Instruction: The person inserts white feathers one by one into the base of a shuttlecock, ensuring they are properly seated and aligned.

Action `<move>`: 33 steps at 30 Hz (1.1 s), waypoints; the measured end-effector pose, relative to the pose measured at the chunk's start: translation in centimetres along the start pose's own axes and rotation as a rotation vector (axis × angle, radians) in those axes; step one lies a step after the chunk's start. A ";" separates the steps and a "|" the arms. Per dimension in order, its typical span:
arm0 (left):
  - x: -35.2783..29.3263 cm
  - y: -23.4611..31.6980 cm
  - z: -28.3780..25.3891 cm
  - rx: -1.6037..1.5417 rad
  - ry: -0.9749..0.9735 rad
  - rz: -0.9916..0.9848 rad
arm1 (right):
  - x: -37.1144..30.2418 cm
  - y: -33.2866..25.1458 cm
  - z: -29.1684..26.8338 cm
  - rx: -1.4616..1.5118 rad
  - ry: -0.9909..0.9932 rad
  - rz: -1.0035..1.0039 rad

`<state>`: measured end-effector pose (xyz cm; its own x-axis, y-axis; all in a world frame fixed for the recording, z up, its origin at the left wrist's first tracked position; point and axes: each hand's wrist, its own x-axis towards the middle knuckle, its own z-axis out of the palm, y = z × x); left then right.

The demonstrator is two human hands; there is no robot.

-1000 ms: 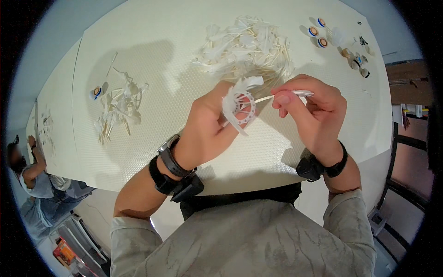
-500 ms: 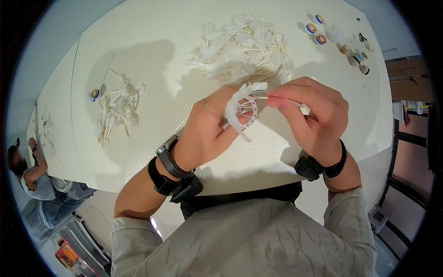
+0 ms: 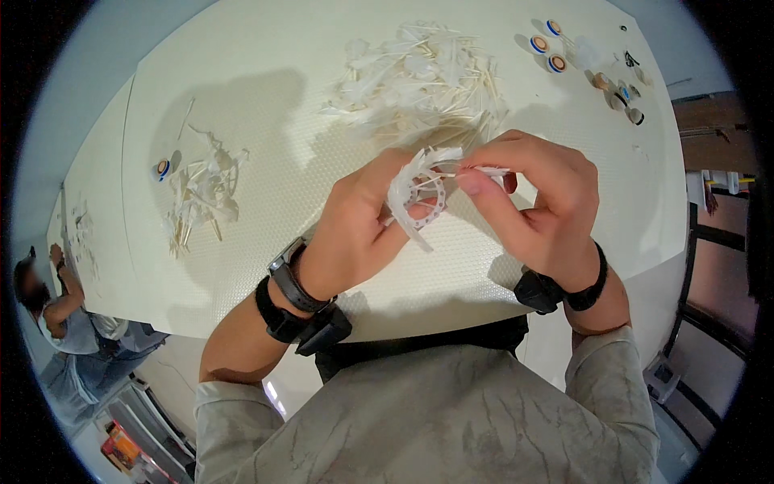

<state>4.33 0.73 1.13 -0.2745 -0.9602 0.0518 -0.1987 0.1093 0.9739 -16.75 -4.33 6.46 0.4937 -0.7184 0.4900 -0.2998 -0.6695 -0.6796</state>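
Note:
Between the thumb and fingers of my left hand [image 3: 360, 218] is a white perforated ring [image 3: 439, 203] with several white feathers [image 3: 407, 187] set round its left and upper side. Opposite it, my right hand [image 3: 548, 206] pinches a single white feather [image 3: 498, 171] by its shaft. The bare end of that shaft points left and meets the ring's upper right side; whether it sits in a hole I cannot tell. Just beyond both hands lies a large heap of white feathers [image 3: 423, 77].
A smaller feather pile [image 3: 201, 194] lies at the left beside a blue-rimmed round piece [image 3: 164, 169]. Similar round pieces [image 3: 556, 64] and small oddments [image 3: 621, 98] are at the far right of the white textured table [image 3: 274, 161]. Another person [image 3: 60, 298] sits at the far left.
My right hand has shifted slightly left with its feather, bringing the shaft closer into the ring. The ring has tilted a little in my left hand.

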 end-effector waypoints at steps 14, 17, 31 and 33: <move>-0.2 -0.6 0.0 -0.074 -0.066 -0.070 | -0.1 0.3 0.3 0.026 -0.010 -0.044; -0.3 -0.4 0.2 -0.180 -0.054 -0.153 | -0.3 0.5 0.4 0.015 0.007 -0.032; 0.0 -0.7 0.7 -0.099 0.029 0.099 | -0.5 0.7 1.2 0.186 0.029 0.052; -0.1 -0.7 0.6 -0.076 0.032 0.116 | -0.5 0.7 1.2 0.195 0.022 0.051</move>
<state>3.88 0.87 0.30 -0.2615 -0.9500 0.1708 -0.0948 0.2013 0.9749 -16.22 -4.16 5.10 0.4629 -0.7562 0.4625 -0.1590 -0.5842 -0.7959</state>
